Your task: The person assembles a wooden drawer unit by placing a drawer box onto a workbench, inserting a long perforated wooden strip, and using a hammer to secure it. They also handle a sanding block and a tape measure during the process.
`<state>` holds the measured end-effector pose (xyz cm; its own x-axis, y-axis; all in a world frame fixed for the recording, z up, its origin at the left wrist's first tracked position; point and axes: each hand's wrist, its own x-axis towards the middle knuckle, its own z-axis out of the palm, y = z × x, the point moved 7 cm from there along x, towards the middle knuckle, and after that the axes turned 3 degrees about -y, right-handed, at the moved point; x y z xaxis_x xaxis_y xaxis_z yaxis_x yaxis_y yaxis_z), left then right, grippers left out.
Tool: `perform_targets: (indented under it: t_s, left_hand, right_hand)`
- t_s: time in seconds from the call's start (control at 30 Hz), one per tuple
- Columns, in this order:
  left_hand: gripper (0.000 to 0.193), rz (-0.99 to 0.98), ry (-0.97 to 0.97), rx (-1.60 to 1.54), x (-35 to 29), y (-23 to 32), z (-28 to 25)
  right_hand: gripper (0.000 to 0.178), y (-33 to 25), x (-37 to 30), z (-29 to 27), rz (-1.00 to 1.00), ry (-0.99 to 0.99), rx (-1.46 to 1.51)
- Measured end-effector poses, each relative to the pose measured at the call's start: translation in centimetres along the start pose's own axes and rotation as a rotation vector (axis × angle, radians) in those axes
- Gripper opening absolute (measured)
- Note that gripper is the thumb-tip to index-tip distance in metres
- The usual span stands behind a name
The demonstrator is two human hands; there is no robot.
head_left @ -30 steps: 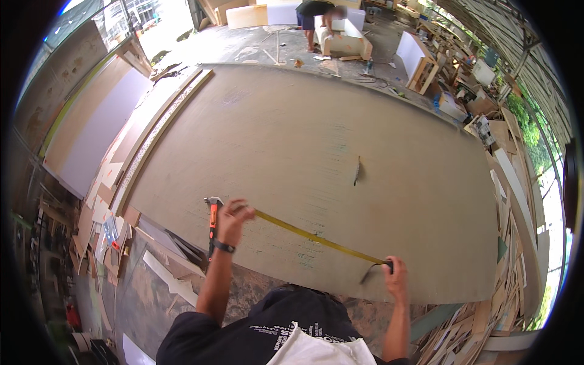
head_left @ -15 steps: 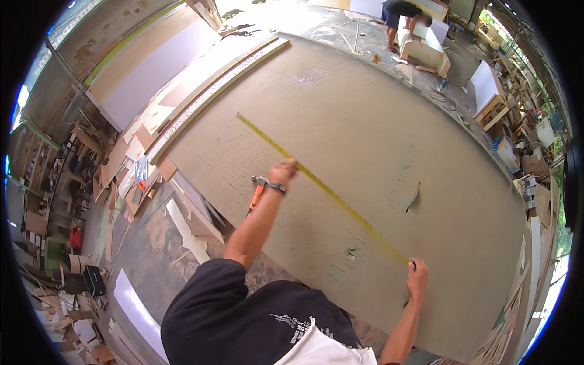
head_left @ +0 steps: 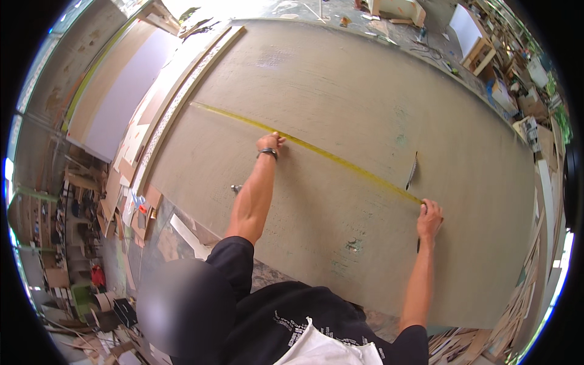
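Note:
A long yellow tape measure blade (head_left: 340, 162) stretches slantwise across a big, worn grey-brown tabletop (head_left: 316, 243). My left hand (head_left: 271, 143), with a dark band at its wrist, pinches the blade partway along, and the blade's free end reaches past it to the far left. At the blade's near right end, my right hand (head_left: 431, 219) is closed round the tape's case, which the fingers mostly hide. Between the hands, beyond the blade, lies a slim dark pointed tool (head_left: 413, 171), too small to name surely. A hammer's head (head_left: 236, 188) shows beside my left forearm, which covers its handle.
Long wooden strips (head_left: 182, 100) lie along the tabletop's left edge. Pale panels (head_left: 131, 85) lean farther left. Offcuts (head_left: 468, 347) are heaped at the lower right, and a wooden frame with a white panel (head_left: 471, 39) stands far right. A blurred dark round shape (head_left: 185, 310) fills the lower left.
Both hands have moved farther over the tabletop with the tape, whose free end has shifted left toward the wooden strips. My forearm now covers the hammer's orange handle. The person at the back is out of view.

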<state>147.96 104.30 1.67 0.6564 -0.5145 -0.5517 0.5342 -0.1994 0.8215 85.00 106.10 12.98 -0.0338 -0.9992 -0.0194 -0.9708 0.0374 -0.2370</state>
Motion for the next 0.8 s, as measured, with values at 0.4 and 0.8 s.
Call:
perform_targets:
  t_s: [0.4,0.8]
  left_hand:
    - [0.013,0.036,-0.021,0.049,7.7,3.3,-2.4]
    - [0.012,0.1,0.012,0.042,7.0,3.7,-1.3]
  right_hand:
    - [0.022,3.9,4.4,1.1,0.077,0.202,-0.072]
    - [0.02,0.7,3.4,2.7,0.134,0.432,-0.09]
